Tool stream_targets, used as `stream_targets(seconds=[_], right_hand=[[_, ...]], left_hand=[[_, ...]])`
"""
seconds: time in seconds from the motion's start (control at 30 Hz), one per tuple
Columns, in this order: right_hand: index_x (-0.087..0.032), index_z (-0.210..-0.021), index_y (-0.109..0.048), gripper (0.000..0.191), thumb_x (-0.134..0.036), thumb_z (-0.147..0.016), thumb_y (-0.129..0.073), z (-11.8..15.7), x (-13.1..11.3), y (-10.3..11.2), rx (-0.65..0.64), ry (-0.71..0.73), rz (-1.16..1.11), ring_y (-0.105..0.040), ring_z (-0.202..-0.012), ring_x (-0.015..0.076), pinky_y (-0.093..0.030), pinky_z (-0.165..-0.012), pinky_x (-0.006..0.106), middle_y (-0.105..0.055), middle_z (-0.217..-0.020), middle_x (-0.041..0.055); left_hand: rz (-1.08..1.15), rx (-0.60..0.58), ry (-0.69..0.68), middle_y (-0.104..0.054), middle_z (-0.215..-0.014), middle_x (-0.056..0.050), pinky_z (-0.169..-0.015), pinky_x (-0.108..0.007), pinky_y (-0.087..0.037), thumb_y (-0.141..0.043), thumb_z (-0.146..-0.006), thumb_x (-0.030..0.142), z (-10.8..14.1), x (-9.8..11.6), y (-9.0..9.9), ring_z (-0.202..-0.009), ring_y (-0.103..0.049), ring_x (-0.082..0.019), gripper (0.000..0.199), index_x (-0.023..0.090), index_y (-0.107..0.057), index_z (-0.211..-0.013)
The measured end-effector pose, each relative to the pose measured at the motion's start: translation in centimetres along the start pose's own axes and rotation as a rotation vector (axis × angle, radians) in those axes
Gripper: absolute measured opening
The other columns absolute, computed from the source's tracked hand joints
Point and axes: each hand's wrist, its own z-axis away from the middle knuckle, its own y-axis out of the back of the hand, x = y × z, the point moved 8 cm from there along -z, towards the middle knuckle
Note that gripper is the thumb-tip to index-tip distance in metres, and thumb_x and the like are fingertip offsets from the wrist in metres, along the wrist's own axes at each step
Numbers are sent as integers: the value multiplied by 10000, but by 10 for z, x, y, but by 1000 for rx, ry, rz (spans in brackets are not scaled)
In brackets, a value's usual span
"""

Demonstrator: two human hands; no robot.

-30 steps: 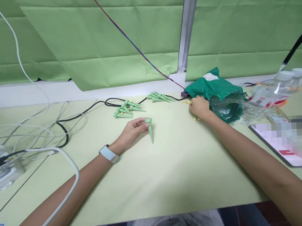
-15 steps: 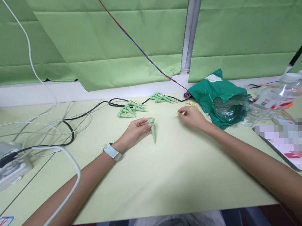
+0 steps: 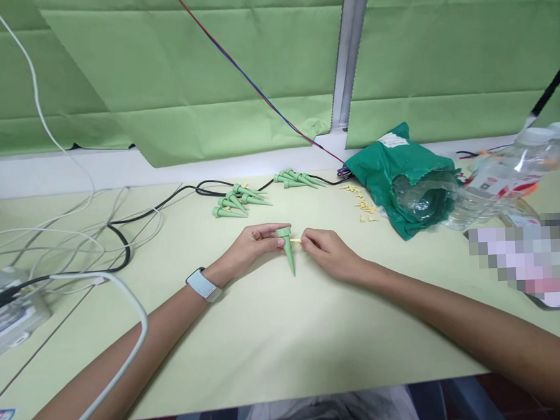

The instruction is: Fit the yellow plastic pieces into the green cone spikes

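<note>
My left hand (image 3: pixel 254 248) holds a green spike (image 3: pixel 288 253) by its upper part, cap up and point down. Pinched in the fingers of my right hand (image 3: pixel 331 252) is a small yellow piece (image 3: pixel 296 241), its end at the side of the spike just below the cap. Whether the two parts touch is too small to tell. Several green spikes (image 3: pixel 233 203) lie behind my left hand, some with yellow bits by them. Another group of green spikes (image 3: pixel 299 178) is farther back. Small yellow pieces (image 3: pixel 363 203) are scattered beside the green bag.
A torn green plastic bag (image 3: pixel 399 174) and clear bottles (image 3: pixel 501 175) stand at the back right, near a blurred flat object (image 3: pixel 518 261). Cables (image 3: pixel 123 241) and a white power strip (image 3: pixel 15 314) occupy the left. A white cable (image 3: pixel 136 309) crosses over my left forearm.
My right hand has moved left and nearer, from beside the yellow pieces to the spike, with a yellow piece in its fingers. The left hand still holds the spike. The view has shifted slightly.
</note>
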Motion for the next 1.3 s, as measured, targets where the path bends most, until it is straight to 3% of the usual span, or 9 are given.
stream_targets(seconds=[0.27,0.77,0.93,1.3], right_hand=[[-207,-763,-471,306,-336,-1029,-390,1,-2,-2,-60,-23,-50,-441,-652,134,-310,-640,267,-474,-651,-46],[-208,-800,-501,319,-337,-1056,-362,5,3,-4,-61,26,-62,-473,-646,142,-344,-684,273,-505,-639,-38],[-208,-806,-496,308,-323,-1056,-356,7,1,-7,-97,53,-42,-485,-675,150,-350,-690,280,-520,-690,-23],[-227,-823,-393,296,-316,-1077,-268,9,-4,-11,-84,117,245,-487,-724,180,-353,-683,309,-519,-794,13]], left_hand=[[37,-12,16,-706,-837,-29,-930,-402,-538,-832,-777,284,0,2,-3,-795,-638,-146,448,205,-751,-1210],[-29,-30,35,-751,-891,-71,-893,-399,-554,-838,-767,291,2,3,-8,-793,-686,-172,472,164,-743,-1212],[-35,-52,44,-761,-993,-115,-890,-401,-553,-838,-774,296,2,-1,-10,-814,-702,-188,484,144,-734,-1222],[49,-52,87,-768,-900,-112,-863,-391,-571,-853,-759,274,6,1,-20,-773,-696,-181,464,125,-752,-1187]])
